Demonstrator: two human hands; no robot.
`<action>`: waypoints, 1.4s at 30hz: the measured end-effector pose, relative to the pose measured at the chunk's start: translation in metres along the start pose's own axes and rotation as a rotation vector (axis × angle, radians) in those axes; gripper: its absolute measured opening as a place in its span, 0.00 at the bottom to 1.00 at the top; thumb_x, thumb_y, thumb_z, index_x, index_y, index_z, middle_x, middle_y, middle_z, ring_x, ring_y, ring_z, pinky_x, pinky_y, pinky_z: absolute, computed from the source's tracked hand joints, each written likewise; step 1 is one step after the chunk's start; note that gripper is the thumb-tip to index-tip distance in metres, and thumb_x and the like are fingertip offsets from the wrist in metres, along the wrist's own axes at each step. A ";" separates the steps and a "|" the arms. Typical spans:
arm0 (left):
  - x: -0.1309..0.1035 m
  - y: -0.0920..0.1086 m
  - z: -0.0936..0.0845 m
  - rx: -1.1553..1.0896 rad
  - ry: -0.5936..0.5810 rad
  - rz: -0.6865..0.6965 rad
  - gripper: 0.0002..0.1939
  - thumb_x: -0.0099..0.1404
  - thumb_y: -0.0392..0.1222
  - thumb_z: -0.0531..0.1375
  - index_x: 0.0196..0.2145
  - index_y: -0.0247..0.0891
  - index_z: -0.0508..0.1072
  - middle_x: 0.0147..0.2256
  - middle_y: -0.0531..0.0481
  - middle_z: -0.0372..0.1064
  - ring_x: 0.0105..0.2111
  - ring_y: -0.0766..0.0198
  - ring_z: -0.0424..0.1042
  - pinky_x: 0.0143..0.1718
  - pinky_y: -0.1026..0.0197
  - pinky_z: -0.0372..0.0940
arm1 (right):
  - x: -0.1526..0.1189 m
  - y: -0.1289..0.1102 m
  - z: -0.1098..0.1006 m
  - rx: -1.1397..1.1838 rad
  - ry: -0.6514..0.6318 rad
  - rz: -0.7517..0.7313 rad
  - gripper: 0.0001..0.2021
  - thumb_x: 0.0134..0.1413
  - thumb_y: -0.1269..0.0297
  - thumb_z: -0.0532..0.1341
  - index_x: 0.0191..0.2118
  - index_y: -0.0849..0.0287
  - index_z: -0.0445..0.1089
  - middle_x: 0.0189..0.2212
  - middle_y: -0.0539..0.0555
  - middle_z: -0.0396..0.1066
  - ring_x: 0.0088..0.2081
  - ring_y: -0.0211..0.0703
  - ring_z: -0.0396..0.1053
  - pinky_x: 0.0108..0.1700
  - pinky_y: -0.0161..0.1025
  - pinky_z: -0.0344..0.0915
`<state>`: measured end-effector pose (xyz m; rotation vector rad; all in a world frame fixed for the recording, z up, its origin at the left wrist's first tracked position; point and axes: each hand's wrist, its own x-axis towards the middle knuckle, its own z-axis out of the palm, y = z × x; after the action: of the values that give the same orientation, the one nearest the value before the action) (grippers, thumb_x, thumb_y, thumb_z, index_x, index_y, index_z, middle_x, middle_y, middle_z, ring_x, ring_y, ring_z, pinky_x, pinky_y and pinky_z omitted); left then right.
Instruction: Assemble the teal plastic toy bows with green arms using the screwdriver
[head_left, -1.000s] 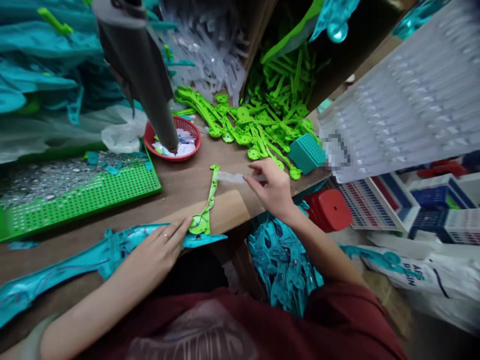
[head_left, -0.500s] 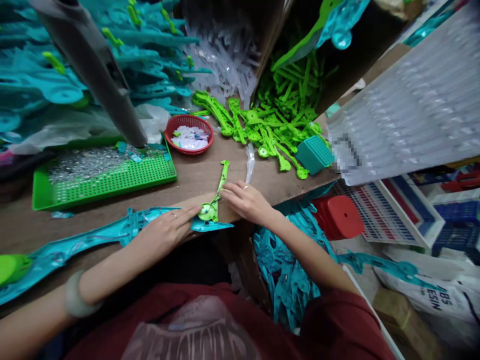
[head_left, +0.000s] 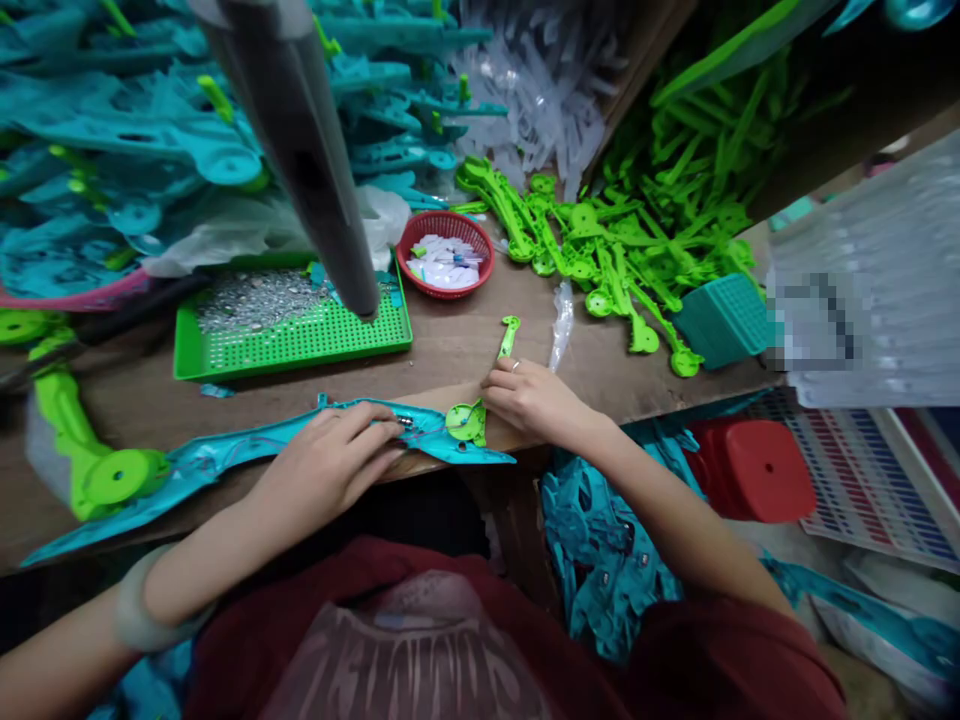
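Observation:
A long blue plastic shell (head_left: pixel 247 440) lies along the table's front edge, with thin wires running inside it. My left hand (head_left: pixel 337 450) is closed over its middle, fingertips beside small metal parts (head_left: pixel 405 422) in the shell; the thumb is hidden. Near the shell's right end sits the round end of a narrow green plastic arm (head_left: pixel 466 424). My right hand (head_left: pixel 536 400) pinches this arm along its length, and its small far tip sticks out beyond the fingers. A larger green plastic piece (head_left: pixel 120 478) rests at the shell's left end.
A green perforated tray (head_left: pixel 315 345) holds small metal bits, beside a red basket (head_left: pixel 448 290) of white pieces. Green arms (head_left: pixel 600 260) are piled at the back right, blue shells (head_left: pixel 165 130) at the back left. A grey pole (head_left: pixel 300 150) slants down over the tray.
My left hand has drawn back left from the green arm's round end to the shell's middle, fingers more curled. My right hand stays on the green arm. The camera view has shifted.

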<state>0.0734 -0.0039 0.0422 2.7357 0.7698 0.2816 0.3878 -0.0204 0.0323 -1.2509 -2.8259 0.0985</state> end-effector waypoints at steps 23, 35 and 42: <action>-0.008 0.004 -0.016 0.268 0.050 0.060 0.14 0.74 0.40 0.52 0.46 0.34 0.75 0.50 0.34 0.71 0.47 0.43 0.70 0.45 0.44 0.64 | 0.005 -0.002 -0.002 -0.005 -0.062 0.059 0.13 0.69 0.68 0.56 0.33 0.62 0.72 0.33 0.55 0.71 0.38 0.45 0.60 0.36 0.41 0.52; 0.041 0.049 0.031 0.180 0.152 0.045 0.11 0.75 0.39 0.53 0.45 0.31 0.73 0.38 0.42 0.75 0.35 0.55 0.75 0.33 0.56 0.67 | 0.006 -0.007 -0.002 0.005 -0.066 0.095 0.13 0.70 0.68 0.55 0.33 0.63 0.73 0.32 0.56 0.70 0.38 0.46 0.60 0.35 0.41 0.52; 0.042 0.060 0.026 0.258 0.056 0.098 0.10 0.72 0.41 0.58 0.46 0.32 0.73 0.36 0.43 0.74 0.38 0.50 0.74 0.32 0.55 0.68 | 0.005 -0.005 0.003 0.012 -0.041 0.084 0.15 0.70 0.67 0.54 0.32 0.62 0.72 0.32 0.56 0.69 0.38 0.46 0.60 0.36 0.41 0.54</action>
<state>0.1437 -0.0362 0.0413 3.0258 0.7327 0.2990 0.3802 -0.0200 0.0298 -1.3811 -2.8021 0.1456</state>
